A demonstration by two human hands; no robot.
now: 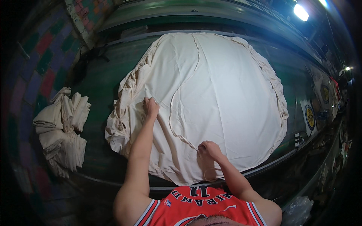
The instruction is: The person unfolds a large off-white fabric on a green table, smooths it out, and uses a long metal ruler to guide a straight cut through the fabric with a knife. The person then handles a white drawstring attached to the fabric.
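Observation:
A large, roughly round cream cloth [241, 90] lies spread over the dark green table, its left and right edges gathered in ruffles. My left hand [151, 107] is closed in a pinch on the cloth left of its middle, pulling soft folds toward me. A thin cream cord [172, 109] snakes down the cloth from the far edge. Its near part runs to my right hand [209, 149], whose fingers are closed around it. Below that hand, a loose loop of cord hangs near the cloth's front edge.
Folded bundles of cream cloth [62, 132] are stacked at the table's left end. The green table [96, 109] borders a painted brick wall [41, 52]. A sheet with a round blue and yellow emblem [310, 116] lies at right. Clear plastic [298, 211] sits at the lower right.

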